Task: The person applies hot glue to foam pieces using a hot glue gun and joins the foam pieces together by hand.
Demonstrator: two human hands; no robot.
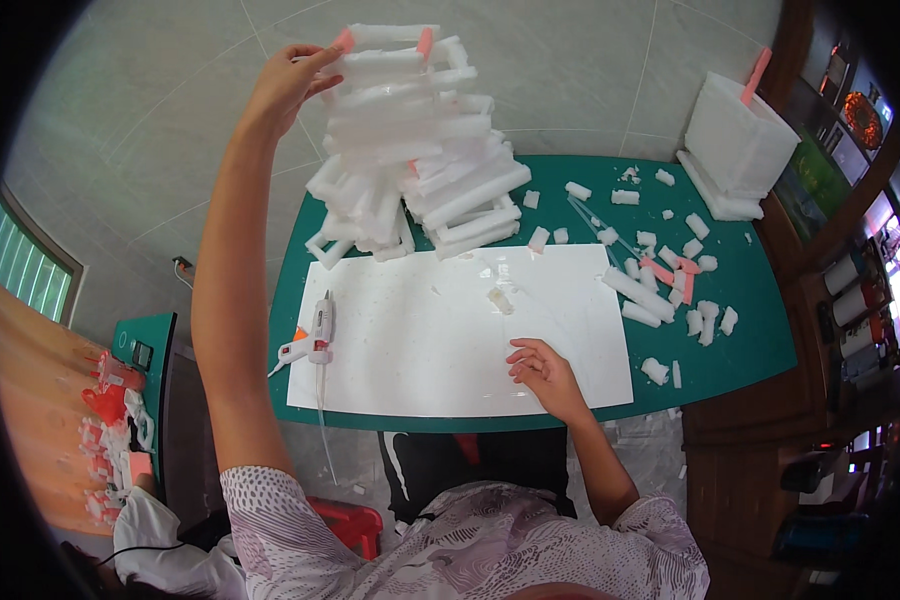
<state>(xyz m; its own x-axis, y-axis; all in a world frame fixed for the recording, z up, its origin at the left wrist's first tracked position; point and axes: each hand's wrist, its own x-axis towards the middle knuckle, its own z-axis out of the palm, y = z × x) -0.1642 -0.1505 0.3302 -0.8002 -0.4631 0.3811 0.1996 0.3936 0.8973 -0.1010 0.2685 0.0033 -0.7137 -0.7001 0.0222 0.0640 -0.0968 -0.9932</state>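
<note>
A tall tower of white foam sticks [410,150] stands at the back edge of a white foam board [450,340] on a green table [740,330]. My left hand [288,85] reaches up and touches the tower's top left corner, beside a pink foam piece [343,40]. The fingers are apart and hold nothing. My right hand [542,372] rests on the board's front right part with curled fingers, empty. A white glue gun [313,340] lies on the board's left edge.
Loose white and pink foam pieces [670,280] are scattered over the table's right half. A white foam box [735,140] with a pink stick stands at the back right. Shelves with bottles line the right side. A red stool [350,522] sits below the table.
</note>
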